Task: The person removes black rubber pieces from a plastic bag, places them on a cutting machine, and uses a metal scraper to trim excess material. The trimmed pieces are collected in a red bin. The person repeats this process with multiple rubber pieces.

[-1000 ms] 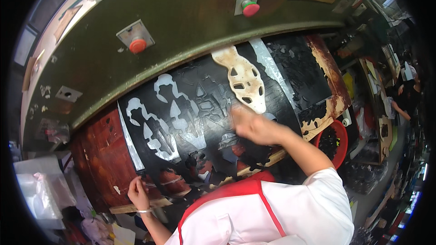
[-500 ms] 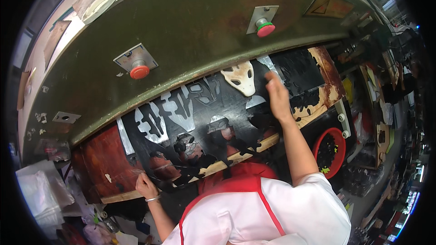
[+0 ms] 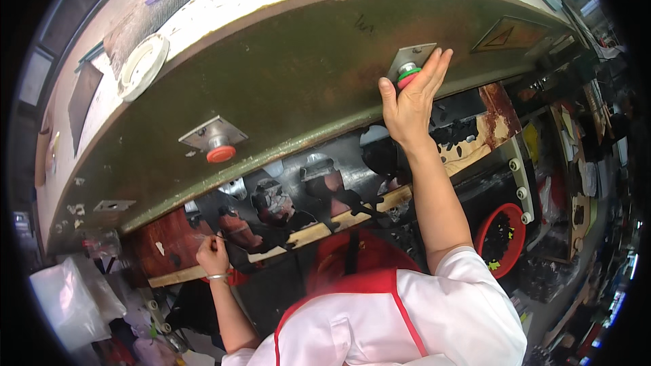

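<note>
My right hand (image 3: 411, 110) is raised to the green machine front, palm laid on a pink push button (image 3: 407, 82) with a green ring. Its fingers are stretched out and the thumb stands apart. Down at the left, my left hand (image 3: 213, 257) is curled closed by the near left part of a black sheet (image 3: 279, 175); what it pinches, if anything, is too small to make out. Ragged holes and cut-out shapes run through the sheet, which lies on a worn reddish-brown board (image 3: 166, 238). The machine front hides the sheet's far part.
A red button (image 3: 220, 151) sits on the left of the machine front. At the right stands a red basin (image 3: 483, 247) with black and yellow-green scraps. Clear plastic bags (image 3: 71, 298) hang at the left. A white ring-shaped dish (image 3: 143, 68) rests on the machine top.
My right hand has moved up from above the sheet onto the pink button. The white mask-shaped piece is now out of sight. The view has shifted, and my left hand stays low at the left.
</note>
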The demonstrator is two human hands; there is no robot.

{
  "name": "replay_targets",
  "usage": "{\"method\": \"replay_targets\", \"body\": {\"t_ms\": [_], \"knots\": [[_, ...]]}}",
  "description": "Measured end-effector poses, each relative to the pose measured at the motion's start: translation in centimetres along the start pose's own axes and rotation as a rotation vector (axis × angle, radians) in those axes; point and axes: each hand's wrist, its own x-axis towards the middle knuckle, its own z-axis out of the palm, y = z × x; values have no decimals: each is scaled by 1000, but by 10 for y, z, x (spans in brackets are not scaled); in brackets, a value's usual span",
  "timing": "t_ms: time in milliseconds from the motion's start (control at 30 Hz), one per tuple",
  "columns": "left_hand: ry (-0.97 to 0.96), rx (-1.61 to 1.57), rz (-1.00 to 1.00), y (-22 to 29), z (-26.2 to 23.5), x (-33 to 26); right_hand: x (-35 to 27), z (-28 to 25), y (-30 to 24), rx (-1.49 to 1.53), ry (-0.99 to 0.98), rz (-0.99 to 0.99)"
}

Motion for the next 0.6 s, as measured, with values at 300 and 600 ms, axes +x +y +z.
{"method": "replay_targets", "body": {"t_ms": [300, 600], "knots": [[57, -9, -71, 6, -14, -61, -150, -73, 114, 22, -568, 523], [297, -190, 28, -4, -2, -126, -216, -127, 124, -404, 191, -108]]}}
